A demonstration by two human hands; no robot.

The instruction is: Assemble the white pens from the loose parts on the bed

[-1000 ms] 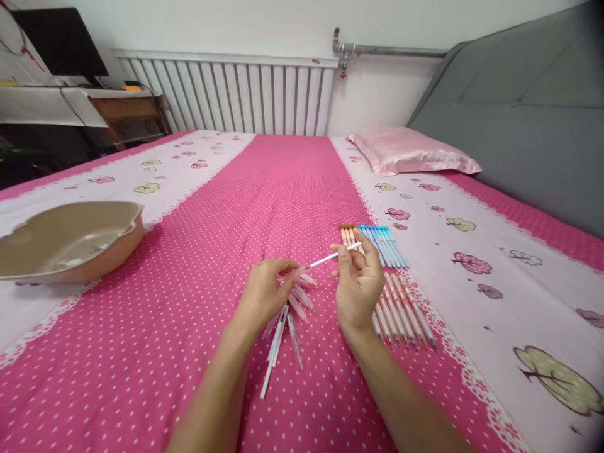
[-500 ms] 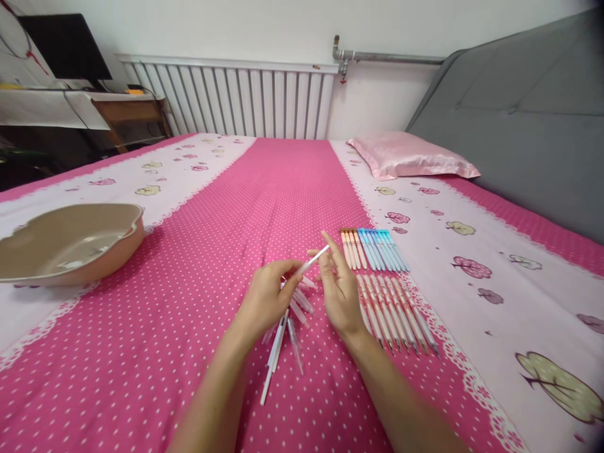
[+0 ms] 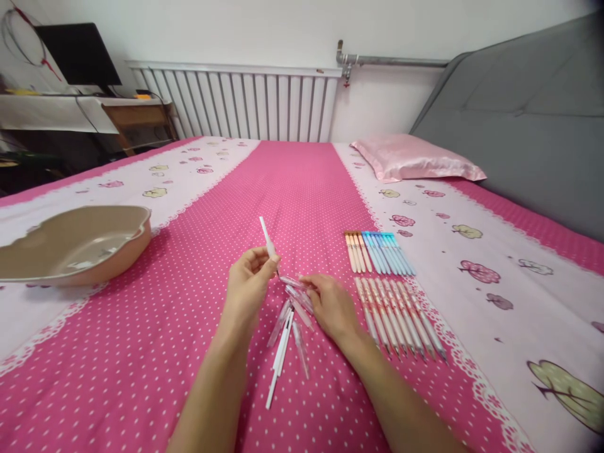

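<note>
My left hand (image 3: 250,280) pinches a slim white pen refill (image 3: 265,231) between thumb and fingers. It stands tilted, its dark tip pointing down toward a clear plastic tube (image 3: 293,282). My right hand (image 3: 333,305) has its fingertips closed on the right end of that tube, just above the pile. Beneath and between the hands lie several clear, pinkish tubes (image 3: 301,349) and white refills (image 3: 280,352) in a loose heap on the bed. Right of my right hand, pale pink pens (image 3: 396,314) lie in a neat row.
Above that row lie orange pens (image 3: 357,253) and blue pens (image 3: 387,253), side by side. A beige-pink basin (image 3: 89,267) stands at the left on the polka-dot bedspread (image 3: 292,189). A pink pillow (image 3: 415,157) and grey headboard (image 3: 519,126) are at the right; a radiator (image 3: 236,104) lines the wall.
The white refill has swung from pointing up-right to up-left as my left hand moved left. My right hand has come down from its spread pose and taken hold of a clear tube.
</note>
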